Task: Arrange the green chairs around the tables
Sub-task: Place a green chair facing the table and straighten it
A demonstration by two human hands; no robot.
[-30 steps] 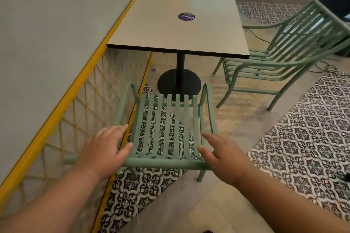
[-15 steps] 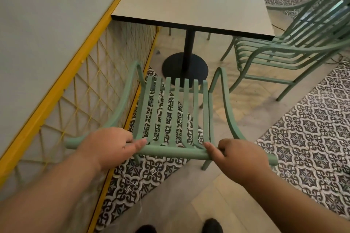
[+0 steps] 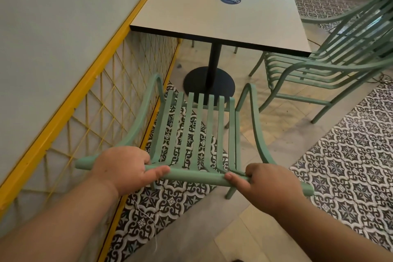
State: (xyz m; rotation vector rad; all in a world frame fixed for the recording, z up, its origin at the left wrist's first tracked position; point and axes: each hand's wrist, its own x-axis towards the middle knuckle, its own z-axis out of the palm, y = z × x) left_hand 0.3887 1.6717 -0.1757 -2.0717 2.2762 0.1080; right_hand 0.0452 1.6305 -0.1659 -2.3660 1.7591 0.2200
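A green slatted chair [image 3: 196, 125] stands right in front of me, its seat facing a square grey table [image 3: 223, 13] on a black pedestal. My left hand [image 3: 125, 167] grips the left part of the chair's top back rail, thumb under the bar. My right hand [image 3: 269, 185] grips the same rail toward its right end, thumb along the bar. A second green chair [image 3: 331, 57] stands at the table's right side, turned toward it.
A grey wall with a yellow rail and yellow lattice panel [image 3: 91, 100] runs close along the left of the chair. The table's round black base [image 3: 209, 83] sits just beyond the seat. Patterned and plain floor tiles [image 3: 348, 166] lie to the right.
Both hands went from resting open near the back rail to gripping it. The chair and table now appear nearer and larger, and the view has tilted up slightly.
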